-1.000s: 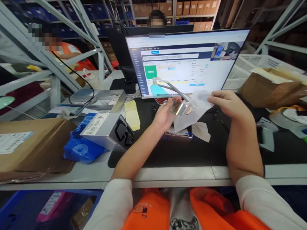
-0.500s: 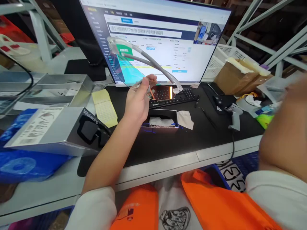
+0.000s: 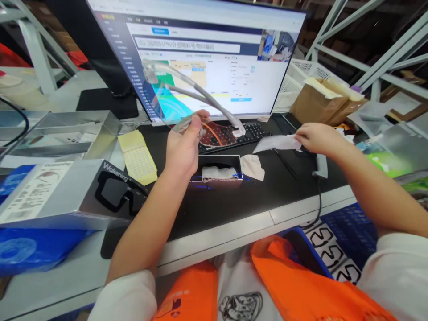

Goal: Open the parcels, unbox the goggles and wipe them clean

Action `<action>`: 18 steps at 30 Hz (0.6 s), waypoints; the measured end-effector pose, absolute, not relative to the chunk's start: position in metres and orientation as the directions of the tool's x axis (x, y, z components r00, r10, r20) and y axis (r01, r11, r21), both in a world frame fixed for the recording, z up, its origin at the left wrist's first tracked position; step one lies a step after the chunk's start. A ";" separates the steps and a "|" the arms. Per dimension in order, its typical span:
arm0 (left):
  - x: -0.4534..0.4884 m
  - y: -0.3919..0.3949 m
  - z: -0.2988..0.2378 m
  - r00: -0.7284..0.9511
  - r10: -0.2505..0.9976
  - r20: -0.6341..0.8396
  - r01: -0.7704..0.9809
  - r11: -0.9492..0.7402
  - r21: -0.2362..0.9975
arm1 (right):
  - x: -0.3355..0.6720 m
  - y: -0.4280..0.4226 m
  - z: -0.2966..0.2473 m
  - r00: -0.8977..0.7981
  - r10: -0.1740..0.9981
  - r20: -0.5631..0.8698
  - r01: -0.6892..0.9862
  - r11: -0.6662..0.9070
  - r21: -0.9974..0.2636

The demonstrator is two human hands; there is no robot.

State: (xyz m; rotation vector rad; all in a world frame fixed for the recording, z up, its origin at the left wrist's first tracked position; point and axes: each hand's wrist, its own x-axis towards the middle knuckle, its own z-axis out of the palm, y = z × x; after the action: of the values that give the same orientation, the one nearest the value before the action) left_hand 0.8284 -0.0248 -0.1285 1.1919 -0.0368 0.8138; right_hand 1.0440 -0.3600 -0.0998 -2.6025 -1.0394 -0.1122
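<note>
My left hand [image 3: 183, 149] is closed on a pair of clear-framed glasses [image 3: 200, 107] with mirrored lenses, held up in front of the monitor [image 3: 207, 58], temples pointing away. My right hand [image 3: 316, 137] pinches a white cloth or wrapper [image 3: 276, 142] just above the black desk mat [image 3: 234, 196], to the right of the keyboard [image 3: 256, 131]. Below the glasses sits a small open dark case [image 3: 219, 171] with a folded cloth inside, and another pale cloth piece [image 3: 252, 166] lies beside it.
A silver glasses box [image 3: 67, 191] printed with black frames lies at left on blue bags [image 3: 23, 249]. An open silver tray [image 3: 67, 133] and a yellow label sheet [image 3: 137, 156] sit behind it. A cardboard box [image 3: 321, 102], white basket and a grey scanner [image 3: 321, 166] stand at right.
The view turned down and right. My right hand left the glasses, swung out to the right, and came back low with the white cloth. My left hand keeps the glasses raised.
</note>
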 end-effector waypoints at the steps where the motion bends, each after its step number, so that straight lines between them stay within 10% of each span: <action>1: 0.828 -0.027 -0.127 0.724 0.544 0.424 -0.576 0.139 0.805 | 1.039 -0.353 -0.100 0.712 0.673 0.200 0.701 -0.667 -0.251; 10: 0.815 -0.060 -0.122 0.785 0.477 0.395 -0.539 0.214 0.814 | 0.944 -0.275 -0.048 0.598 0.765 0.239 0.755 -0.439 -0.487; 18: 0.807 -0.049 -0.122 0.579 0.585 0.568 -0.652 -0.086 0.753 | 0.931 -0.241 -0.064 0.385 0.906 0.177 0.653 -0.132 -0.745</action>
State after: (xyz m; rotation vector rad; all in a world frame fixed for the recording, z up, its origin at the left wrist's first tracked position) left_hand 0.8073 -0.0492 -0.1216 1.2987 -0.0659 1.0298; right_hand 0.9309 -0.2409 -0.0641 -1.8675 -1.3476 0.4105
